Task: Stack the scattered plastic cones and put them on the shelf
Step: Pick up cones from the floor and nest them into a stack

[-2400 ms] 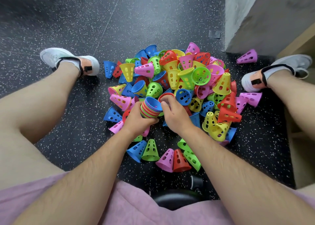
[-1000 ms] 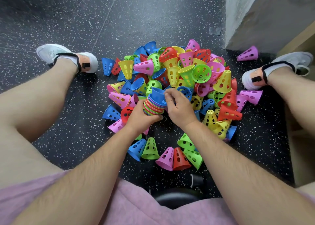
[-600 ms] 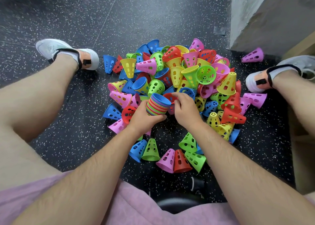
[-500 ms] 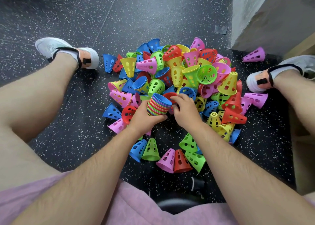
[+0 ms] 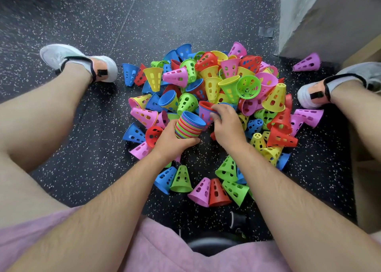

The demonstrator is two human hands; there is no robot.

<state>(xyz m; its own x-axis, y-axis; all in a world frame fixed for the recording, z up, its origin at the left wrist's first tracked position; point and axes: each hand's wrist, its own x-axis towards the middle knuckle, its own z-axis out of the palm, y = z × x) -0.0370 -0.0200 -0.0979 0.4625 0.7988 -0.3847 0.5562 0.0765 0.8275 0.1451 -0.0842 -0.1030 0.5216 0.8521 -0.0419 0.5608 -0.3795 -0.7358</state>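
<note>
View looking down from a seated person's head at a dark speckled floor [image 5: 185, 14], with both bare legs spread wide and pink shorts [image 5: 154, 251] at the lower edge. A grey wall block [image 5: 329, 14] stands far beyond the right fingers, in the upper right corner. Between the legs lies a big loose pile of cones [image 5: 216, 90], perforated plastic in blue, red, yellow, green and pink, lying at every angle; it spreads beyond and to either side of both sets of fingers, with a few cones nearer the body than the fingers. A white shoe [image 5: 78, 63] sits well to the left of the left fingers and a grey shoe [image 5: 340, 82] well to the right of the right fingers. The left hand [image 5: 173, 144] has its fingers wrapped round the lower end of a nested stack of cones [image 5: 189, 125], many-coloured rims showing, a blue one on top, tilted away from the body. Just to the right, the right hand [image 5: 226, 125] pinches the rim of a purple cone with a red rim [image 5: 206, 112], thumb and fingers [image 5: 222, 109] closed on it, beside the stack's top. One lone purple cone [image 5: 307, 62] lies apart near the wall
</note>
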